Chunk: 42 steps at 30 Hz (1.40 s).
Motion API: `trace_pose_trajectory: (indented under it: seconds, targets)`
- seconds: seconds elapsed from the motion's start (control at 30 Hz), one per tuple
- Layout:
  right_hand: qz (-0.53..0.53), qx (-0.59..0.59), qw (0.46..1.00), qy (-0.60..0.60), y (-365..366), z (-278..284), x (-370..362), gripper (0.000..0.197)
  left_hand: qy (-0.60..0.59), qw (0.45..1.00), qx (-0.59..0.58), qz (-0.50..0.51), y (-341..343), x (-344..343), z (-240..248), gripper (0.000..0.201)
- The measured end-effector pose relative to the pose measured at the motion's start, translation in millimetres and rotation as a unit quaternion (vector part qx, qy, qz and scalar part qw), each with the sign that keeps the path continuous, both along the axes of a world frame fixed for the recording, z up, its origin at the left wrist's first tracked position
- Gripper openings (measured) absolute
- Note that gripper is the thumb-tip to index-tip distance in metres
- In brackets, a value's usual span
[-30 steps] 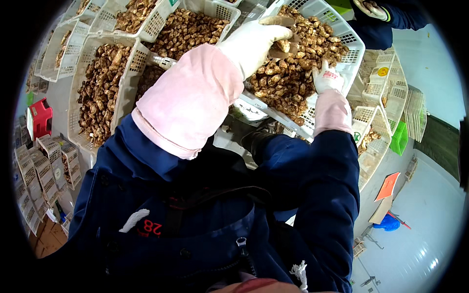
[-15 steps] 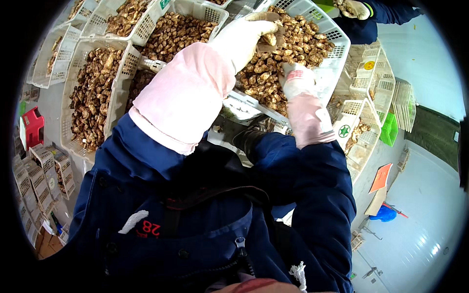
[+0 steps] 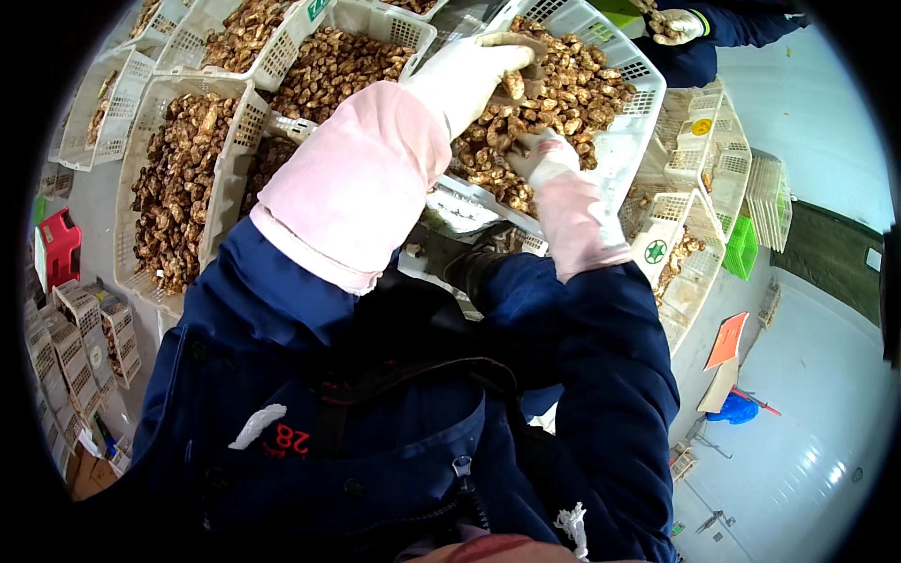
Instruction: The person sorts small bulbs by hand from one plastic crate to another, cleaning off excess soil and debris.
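A white slatted plastic crate (image 3: 631, 141) tilts in front of me, heaped with brown-and-cream knobbly pieces (image 3: 568, 84), mushroom- or root-like; I cannot tell which. Over its left side, my left hand (image 3: 476, 73) is in a whitish glove with soiled fingertips, closed round one short knobbly piece (image 3: 512, 85). My right hand (image 3: 544, 155), gloved too, reaches over the near side. Its fingers are bent down among the pieces by the left hand, and what they grip is partly hidden. Pale pink cuffs cover both forearms.
More filled crates (image 3: 214, 178) stand at left, and partly filled ones (image 3: 690, 281) at right. A co-worker's gloved hand (image 3: 680, 26) holds similar pieces at the top right. A red stool (image 3: 61, 249), green basket (image 3: 742, 246) and orange sign (image 3: 726, 340) stand farther out.
My right hand has moved left and slightly toward the far side, nearer my left hand. The left hand has tilted slightly and still grips its piece.
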State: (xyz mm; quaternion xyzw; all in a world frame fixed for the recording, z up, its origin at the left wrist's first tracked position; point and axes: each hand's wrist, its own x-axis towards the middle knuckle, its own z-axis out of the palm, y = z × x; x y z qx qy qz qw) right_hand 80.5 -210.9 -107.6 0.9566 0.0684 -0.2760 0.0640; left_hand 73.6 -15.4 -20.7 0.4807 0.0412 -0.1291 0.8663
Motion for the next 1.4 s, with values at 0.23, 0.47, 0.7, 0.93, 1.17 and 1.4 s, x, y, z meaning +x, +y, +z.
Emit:
trace_pose_trajectory:
  seconds: [0.23,0.47,0.7,0.93,1.17,1.4]
  targets:
    - [-0.285,0.598,0.747,-0.060,3,100,-37,0.044,0.006,0.998,0.057,-0.040,-6,-4,6,0.024]
    - [-0.305,0.737,0.599,-0.072,-14,107,-69,0.038,-0.057,0.985,0.130,-0.095,-17,-13,18,0.036]
    - [-0.247,0.668,0.665,-0.224,-11,76,-58,0.043,-0.055,0.976,0.136,-0.160,-24,-22,26,0.060]
    - [-0.070,0.500,0.788,-0.353,-16,91,-55,0.054,-0.067,0.972,0.154,-0.163,-22,-18,24,0.069]
    - [-0.041,0.507,0.774,-0.378,3,122,-62,0.041,-0.065,0.987,0.034,-0.146,-9,-29,41,0.054]
    - [0.015,0.452,0.762,-0.464,-2,136,-60,0.052,-0.213,0.966,0.110,0.092,83,-58,65,0.037]
